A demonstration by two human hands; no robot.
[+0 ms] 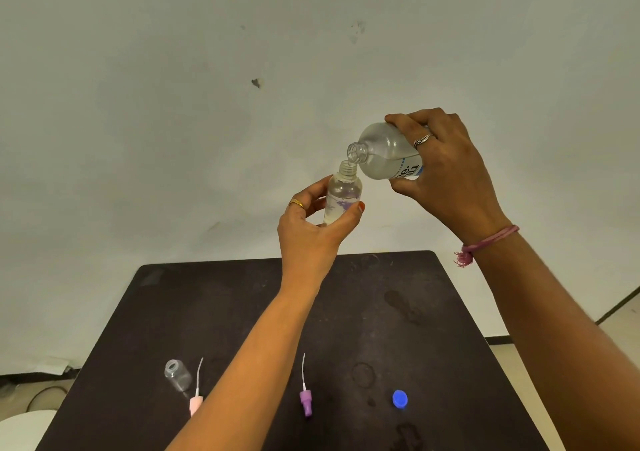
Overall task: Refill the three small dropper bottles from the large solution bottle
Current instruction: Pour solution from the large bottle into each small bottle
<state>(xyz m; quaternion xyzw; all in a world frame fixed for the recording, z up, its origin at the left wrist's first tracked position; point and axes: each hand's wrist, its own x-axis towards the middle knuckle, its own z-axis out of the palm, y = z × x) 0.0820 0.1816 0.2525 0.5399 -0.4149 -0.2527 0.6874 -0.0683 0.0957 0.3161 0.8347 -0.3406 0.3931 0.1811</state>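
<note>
Above the worktop, your left hand has its grip closed around a small bottle, held upright. Your right hand grasps the large bottle, tilted so its open mouth sits just over the small one's neck (both uncapped). On the worktop lie an empty bottle, a pink dropper, a purple dropper and a blue cap.
</note>
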